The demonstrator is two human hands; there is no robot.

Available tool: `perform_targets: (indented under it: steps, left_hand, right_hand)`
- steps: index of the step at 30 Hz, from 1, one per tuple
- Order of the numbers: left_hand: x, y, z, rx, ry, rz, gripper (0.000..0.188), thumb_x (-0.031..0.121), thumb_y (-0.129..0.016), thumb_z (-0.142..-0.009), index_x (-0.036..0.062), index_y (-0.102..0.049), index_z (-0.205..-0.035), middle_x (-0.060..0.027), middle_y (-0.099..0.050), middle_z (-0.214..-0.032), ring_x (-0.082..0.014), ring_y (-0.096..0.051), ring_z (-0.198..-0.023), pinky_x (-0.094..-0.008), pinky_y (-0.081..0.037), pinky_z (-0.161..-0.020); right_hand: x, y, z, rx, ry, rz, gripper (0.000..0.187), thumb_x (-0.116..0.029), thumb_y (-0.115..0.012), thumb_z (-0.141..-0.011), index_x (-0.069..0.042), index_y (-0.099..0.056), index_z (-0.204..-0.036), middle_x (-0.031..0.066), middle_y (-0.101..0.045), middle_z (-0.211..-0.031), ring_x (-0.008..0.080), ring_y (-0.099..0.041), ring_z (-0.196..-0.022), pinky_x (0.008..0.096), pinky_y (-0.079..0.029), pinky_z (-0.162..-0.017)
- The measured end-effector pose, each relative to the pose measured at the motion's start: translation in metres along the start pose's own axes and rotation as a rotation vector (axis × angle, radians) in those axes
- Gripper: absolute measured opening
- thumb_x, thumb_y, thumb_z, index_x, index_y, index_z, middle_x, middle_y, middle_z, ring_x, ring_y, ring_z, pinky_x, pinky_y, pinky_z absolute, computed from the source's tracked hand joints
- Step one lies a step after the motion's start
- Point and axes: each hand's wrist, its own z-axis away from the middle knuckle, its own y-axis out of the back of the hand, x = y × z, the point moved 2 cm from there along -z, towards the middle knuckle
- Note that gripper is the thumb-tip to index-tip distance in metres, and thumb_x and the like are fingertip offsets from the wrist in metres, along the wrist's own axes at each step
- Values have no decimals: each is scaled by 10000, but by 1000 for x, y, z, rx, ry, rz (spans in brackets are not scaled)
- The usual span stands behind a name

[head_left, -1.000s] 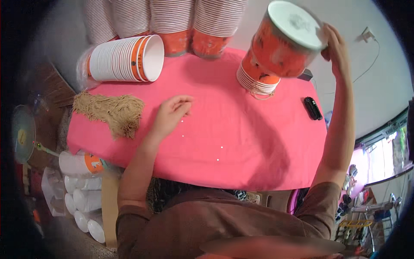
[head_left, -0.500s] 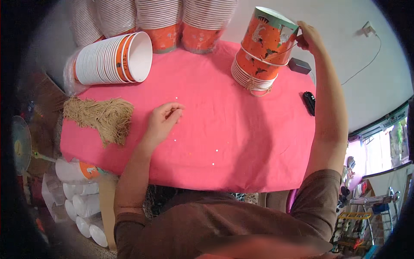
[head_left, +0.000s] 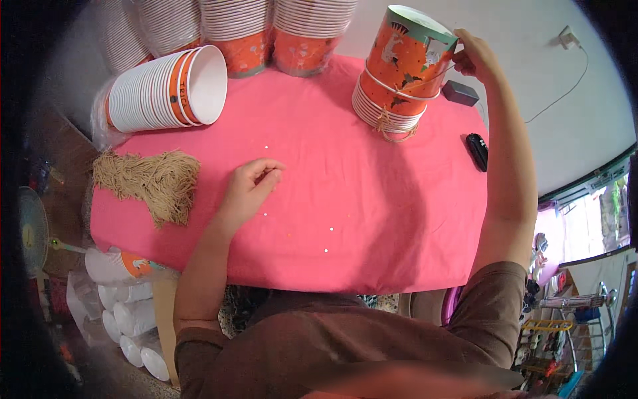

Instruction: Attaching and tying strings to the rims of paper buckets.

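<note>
My right hand point(head_left: 473, 56) reaches up to the far right, its fingers curled at the upper edge of an orange paper bucket point(head_left: 405, 56) with a green band and printed figures. This bucket stands upside down over several others, whose white rims point(head_left: 382, 114) show beneath it. A thin cord runs from my fingers across its side, and tan string handles point(head_left: 399, 136) hang at the stack's foot. My left hand point(head_left: 251, 186) is held over the middle of the pink-covered table point(head_left: 312, 193), fingers curled in with the thumb against them, and nothing shows in it.
A bundle of tan strings point(head_left: 156, 179) lies left of my left hand. Behind it rests a sideways stack of white-rimmed buckets point(head_left: 159, 93). Wrapped bucket stacks point(head_left: 309, 40) line the back. A grey box point(head_left: 460, 93) and a black object point(head_left: 476, 151) sit at the right edge.
The whole view has shifted slightly, with most things a little higher and farther left. Both hands keep nearly the same pose, and the bucket stays on its stack.
</note>
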Motion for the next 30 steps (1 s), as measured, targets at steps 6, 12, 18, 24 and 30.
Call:
perform_targets:
  steps: [6, 12, 18, 24, 30]
  left_hand:
    - [-3, 1, -1, -23, 22, -16, 166, 82, -540, -938, 7, -627, -1058, -1, -623, -853, -59, -581, -784, -213, -490, -693]
    - [-4, 1, -1, -33, 42, -3, 168, 87, -541, -941, 5, -624, -1062, -3, -628, -876, -66, -590, -804, -220, -502, -715]
    - [-6, 2, 0, -40, 32, -14, 168, 80, -538, -943, 2, -622, -1066, -8, -633, -879, -72, -597, -809, -227, -511, -722]
    - [-7, 1, -1, -31, 7, 14, 163, 65, -551, -933, -1, -624, -1064, -10, -633, -871, -70, -596, -796, -227, -511, -710]
    - [3, -2, 0, -9, 4, 36, 150, 54, -579, -908, -13, -631, -1032, 8, -608, -819, -54, -555, -740, -209, -466, -672]
  right_hand:
    - [21, -3, -7, 1, -21, 39, 445, -474, -491, -888, -37, -575, -897, 94, -580, -636, 168, -536, -441, 281, -433, -402]
    - [35, -12, 4, 2, 54, 8, 443, -400, -456, -879, 16, -564, -986, 152, -595, -693, 217, -575, -464, 329, -497, -443]
    - [32, -19, 13, 23, 2, 3, 402, -353, -431, -891, 11, -553, -1012, 142, -573, -679, 229, -576, -458, 337, -489, -420]
    - [41, -21, 10, 9, -3, 17, 367, -330, -423, -892, 10, -541, -963, 130, -559, -644, 223, -565, -432, 330, -437, -367]
    - [42, -24, 12, 48, 10, 33, 377, -344, -408, -898, 10, -531, -941, 124, -550, -613, 226, -557, -411, 319, -415, -347]
